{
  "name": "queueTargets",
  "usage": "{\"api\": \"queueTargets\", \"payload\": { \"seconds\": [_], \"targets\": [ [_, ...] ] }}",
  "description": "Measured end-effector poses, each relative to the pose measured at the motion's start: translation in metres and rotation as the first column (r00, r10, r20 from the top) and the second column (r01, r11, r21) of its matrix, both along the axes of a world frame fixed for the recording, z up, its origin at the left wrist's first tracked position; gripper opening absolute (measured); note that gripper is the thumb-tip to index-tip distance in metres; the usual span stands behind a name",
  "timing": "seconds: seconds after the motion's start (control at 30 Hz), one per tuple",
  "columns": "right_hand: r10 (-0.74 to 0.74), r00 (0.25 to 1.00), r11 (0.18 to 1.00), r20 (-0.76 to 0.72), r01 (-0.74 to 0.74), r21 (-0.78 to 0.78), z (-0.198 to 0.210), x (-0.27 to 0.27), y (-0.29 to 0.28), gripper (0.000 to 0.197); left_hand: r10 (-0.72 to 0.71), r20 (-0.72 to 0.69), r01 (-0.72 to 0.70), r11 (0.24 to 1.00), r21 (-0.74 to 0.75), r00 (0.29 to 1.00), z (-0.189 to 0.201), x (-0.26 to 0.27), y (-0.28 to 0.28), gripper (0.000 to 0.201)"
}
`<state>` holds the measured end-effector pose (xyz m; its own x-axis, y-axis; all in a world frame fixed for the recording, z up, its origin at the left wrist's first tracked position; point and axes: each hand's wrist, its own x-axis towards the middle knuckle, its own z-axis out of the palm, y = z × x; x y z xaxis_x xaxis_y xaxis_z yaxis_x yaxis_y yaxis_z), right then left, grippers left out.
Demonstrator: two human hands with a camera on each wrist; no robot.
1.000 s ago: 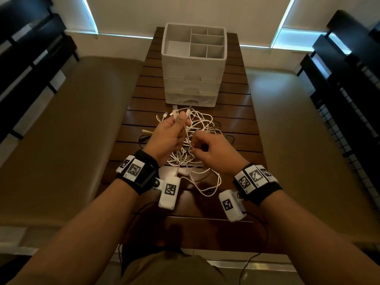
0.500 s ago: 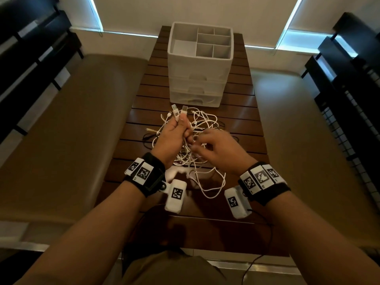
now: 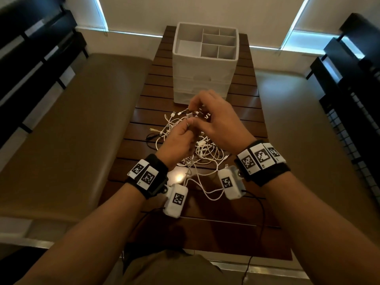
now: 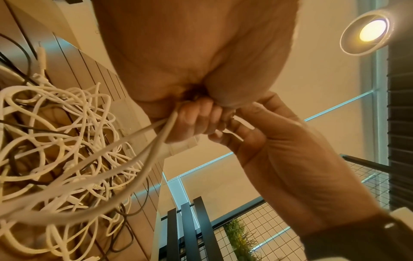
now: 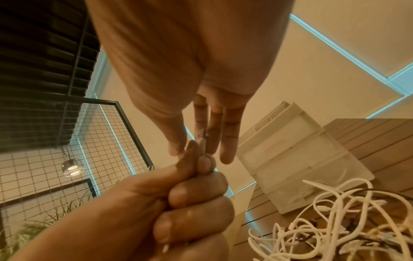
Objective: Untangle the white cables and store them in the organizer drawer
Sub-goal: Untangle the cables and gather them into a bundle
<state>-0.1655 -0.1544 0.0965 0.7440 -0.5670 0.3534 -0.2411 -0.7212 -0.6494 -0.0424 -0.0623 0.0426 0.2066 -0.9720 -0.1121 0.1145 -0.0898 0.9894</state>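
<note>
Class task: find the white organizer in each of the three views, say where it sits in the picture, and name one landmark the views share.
Head: the white organizer stands top centre, at the far end of the table.
Left wrist: hardly visible behind the left hand.
Right wrist: right of centre, seen tilted.
Shared landmark: the tangle of white cables.

From above, the right hand (image 3: pixel 216 122) covers the lowest drawer front of the organizer (image 3: pixel 205 75), so I can't tell how it stands. The left hand (image 3: pixel 178 140) hides part of the white cables (image 3: pixel 205 155); which strand its grip holds is lost in the tangle. The plug ends are too small to identify.
</note>
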Motion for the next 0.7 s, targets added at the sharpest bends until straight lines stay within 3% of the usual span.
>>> {"api": "queueTargets", "payload": {
  "seconds": [0.17, 0.3, 0.47, 0.57, 0.7],
  "targets": [
    [0.011, 0.999, 1.0, -0.049, -0.01, 0.025, -0.002, 0.001, -0.003, 0.008, -0.032, 0.027, 0.032, 0.999, -0.009, 0.999, 0.003, 0.001, 0.003, 0.022],
    [-0.004, 1.0, 0.996, -0.021, 0.006, 0.092, 0.002, 0.0, -0.004, 0.006, -0.043, 0.032, 0.044, 0.998, -0.036, 0.999, 0.004, -0.001, 0.005, 0.031],
    [-0.009, 1.0, 0.995, 0.012, 0.008, 0.104, 0.002, 0.0, -0.002, 0.003, -0.029, -0.036, 0.028, 0.999, -0.023, 0.999, 0.004, -0.003, 0.006, 0.027],
    [-0.032, 0.998, 0.981, 0.06, 0.02, 0.191, 0.0, 0.003, 0.004, 0.024, -0.018, -0.065, 0.019, 1.0, 0.01, 0.998, 0.006, -0.005, 0.004, 0.026],
    [0.086, 0.989, 0.992, -0.121, -0.073, 0.106, -0.001, 0.013, 0.015, 0.041, -0.028, -0.008, 0.029, 0.995, 0.091, 1.0, 0.007, -0.009, 0.004, 0.026]
  ]
}}
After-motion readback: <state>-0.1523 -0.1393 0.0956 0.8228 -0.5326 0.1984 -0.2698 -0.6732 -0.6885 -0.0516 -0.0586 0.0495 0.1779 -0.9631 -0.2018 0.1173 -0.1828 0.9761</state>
